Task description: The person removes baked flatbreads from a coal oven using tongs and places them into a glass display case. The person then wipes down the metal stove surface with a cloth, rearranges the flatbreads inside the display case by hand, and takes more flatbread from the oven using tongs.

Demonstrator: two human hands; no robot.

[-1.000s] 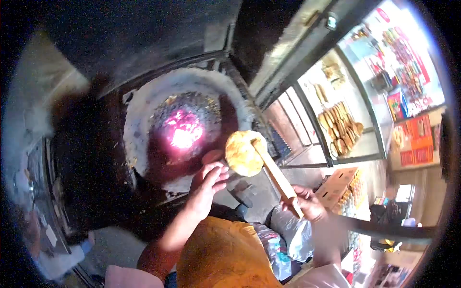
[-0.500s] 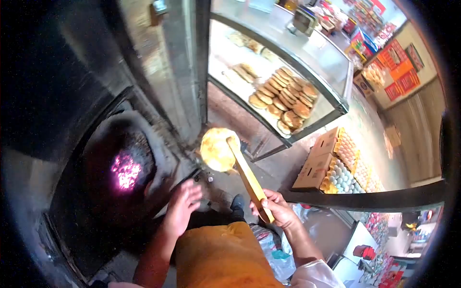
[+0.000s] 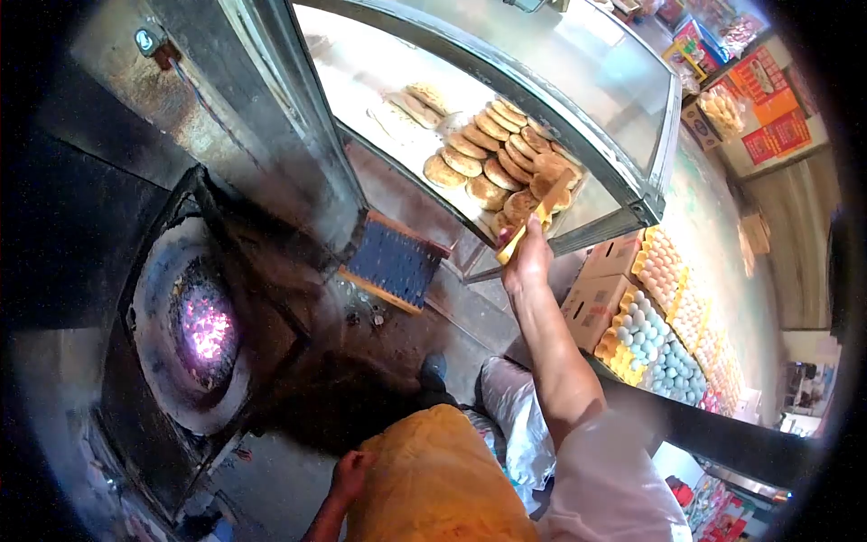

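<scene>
My right hand [image 3: 530, 257] is wrapped round a pair of wooden tongs [image 3: 540, 217] at the opening of a glass display case [image 3: 657, 203]. The tong tips lie over the front right of several round, browned flatbreads [image 3: 488, 192]; whether they still pinch one I cannot tell. Paler long breads [image 3: 411, 110] rest further left on the white case floor. Low beside the yellow apron [image 3: 433, 479], my left hand [image 3: 352, 471] hangs with its fingers curled in and nothing visible in it.
At left, a round oven [image 3: 149, 339] has glowing coals [image 3: 208, 330] inside. A dark slatted panel [image 3: 395, 259] lies on the floor beside the metal post [image 3: 316, 172]. Right of the case stand cardboard boxes [image 3: 598, 307] and trays of eggs [image 3: 664, 348]. White plastic bags [image 3: 517, 415] sit near my feet.
My right hand has carried the tongs and a round flatbread up and right into the display case. The left hand has dropped beside the apron, its fingers now curled. The view has shifted.
</scene>
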